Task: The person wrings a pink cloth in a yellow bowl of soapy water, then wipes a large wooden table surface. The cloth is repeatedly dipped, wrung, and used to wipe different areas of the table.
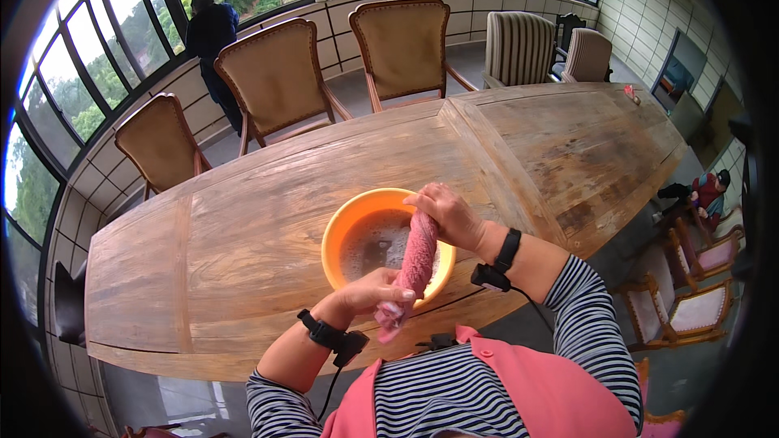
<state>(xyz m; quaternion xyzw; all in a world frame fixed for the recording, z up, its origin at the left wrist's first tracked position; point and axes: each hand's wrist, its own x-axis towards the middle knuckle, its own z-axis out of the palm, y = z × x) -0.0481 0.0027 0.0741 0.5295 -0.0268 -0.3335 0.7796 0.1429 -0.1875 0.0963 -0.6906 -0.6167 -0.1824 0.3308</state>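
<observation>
A pink cloth (419,255), twisted into a thick roll, stretches between my two hands over an orange basin (331,237). My right hand (449,212) grips its upper end above the basin's right rim. Closed around the lower part is my left hand (376,290), at the near rim, and a loose tail of the cloth hangs below it toward my body. Cloudy, sudsy water (375,245) lies in the basin. Both wrists wear black straps with small devices and cables.
The basin stands on a long wooden table (268,235). Brown-backed armchairs (272,77) and striped chairs (519,42) line the far side. One person (213,40) stands by the windows; another person (711,195) sits at the right. A small red object (631,93) lies at the table's far right end.
</observation>
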